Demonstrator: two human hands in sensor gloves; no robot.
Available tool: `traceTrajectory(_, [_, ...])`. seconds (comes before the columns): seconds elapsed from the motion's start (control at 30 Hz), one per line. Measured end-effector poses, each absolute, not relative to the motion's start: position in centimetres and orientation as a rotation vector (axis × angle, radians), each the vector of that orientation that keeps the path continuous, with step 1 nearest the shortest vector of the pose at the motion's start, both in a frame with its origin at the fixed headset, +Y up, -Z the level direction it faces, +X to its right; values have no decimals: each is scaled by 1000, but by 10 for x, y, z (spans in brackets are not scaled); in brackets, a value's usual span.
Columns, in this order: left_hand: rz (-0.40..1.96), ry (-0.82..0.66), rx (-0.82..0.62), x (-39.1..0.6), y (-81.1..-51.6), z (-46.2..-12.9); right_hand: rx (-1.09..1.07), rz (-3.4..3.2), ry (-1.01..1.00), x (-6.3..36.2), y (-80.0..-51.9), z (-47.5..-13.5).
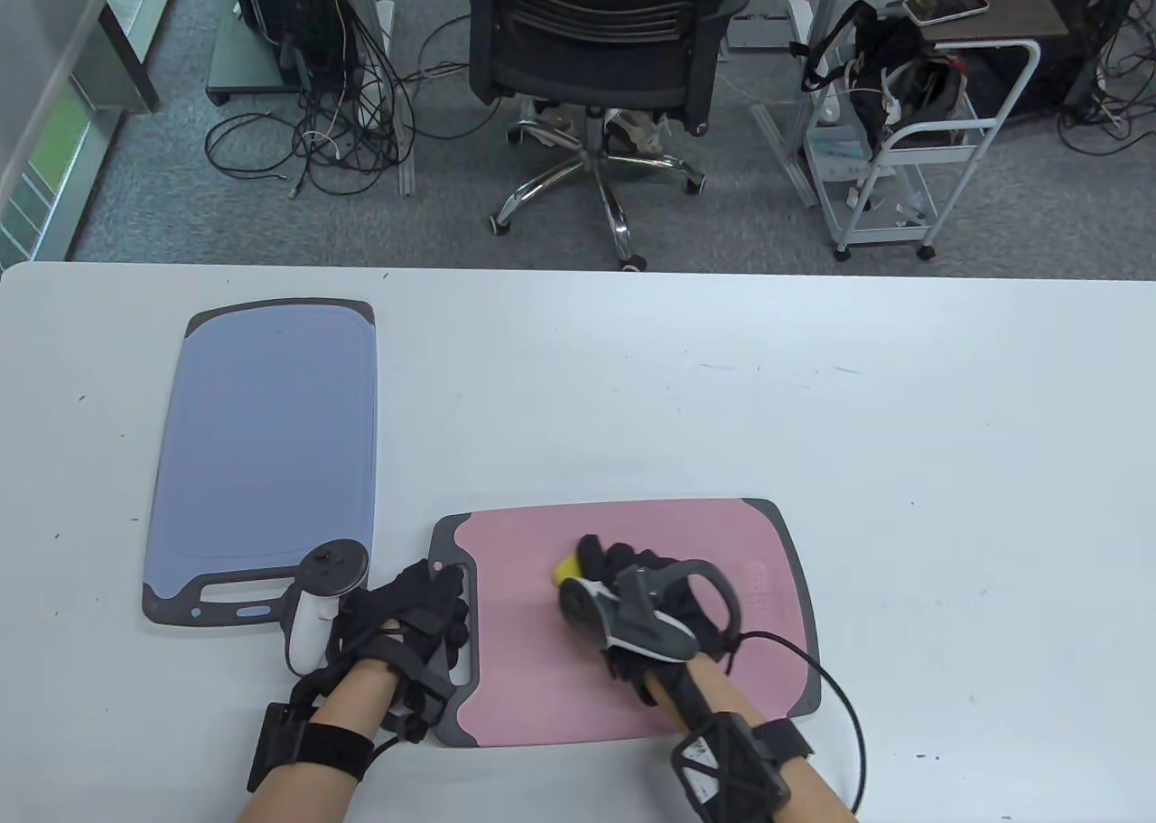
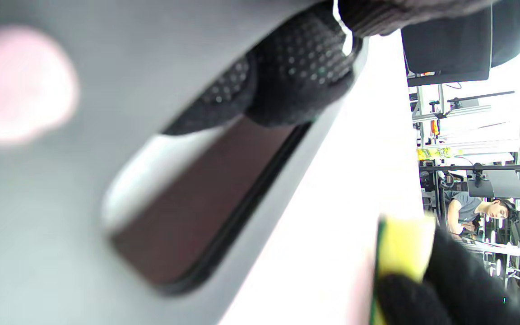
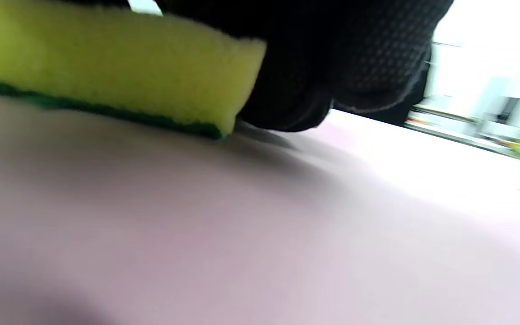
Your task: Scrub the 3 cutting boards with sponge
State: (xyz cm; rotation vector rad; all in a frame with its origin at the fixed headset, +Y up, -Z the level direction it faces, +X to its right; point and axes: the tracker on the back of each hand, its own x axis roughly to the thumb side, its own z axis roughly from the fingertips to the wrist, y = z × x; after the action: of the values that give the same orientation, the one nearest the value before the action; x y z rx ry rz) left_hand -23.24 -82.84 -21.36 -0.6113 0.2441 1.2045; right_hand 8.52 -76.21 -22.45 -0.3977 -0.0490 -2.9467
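The sponge (image 1: 569,570), green face down, lay on the pink board (image 1: 632,534) near its middle, the right hand (image 1: 646,602) curled over and gripping it. The board sat at the table's (image 1: 813,389) 6 o'clock, long axis 3-to-9, handle toward 9. The left hand (image 1: 411,611) pinned that handle, fingers through the slot. If that hold eased, a hard stroke could likely skid the board. The blue board (image 1: 271,425) lay at 9, handle toward 6. Only two boards showed.
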Motion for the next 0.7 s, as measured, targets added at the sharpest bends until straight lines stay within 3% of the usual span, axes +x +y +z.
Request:
traceTrajectory(0.1, [1198, 243, -606, -232, -829, -214, -6, -3036, -126, 174, -768, -224])
traceTrajectory(0.23, [1195, 240, -606, -233, -829, -214, 196, -2996, -164, 216, -771, -224])
traceTrajectory(0.33, [1194, 241, -607, -233, -829, -214, -31, -3021, -178, 171, -766, -225])
traceTrajectory(0.57, [1200, 238, -612, -233, -829, -214, -975, -2866, -110, -30, -759, -177])
traceTrajectory(0.63, [1203, 236, -613, -233, -829, -214, -1077, -2869, -107, -54, -757, -165])
traceTrajectory(0.7, [1207, 236, -616, -233, -829, -214, -1015, -2802, -90, -53, -756, -166])
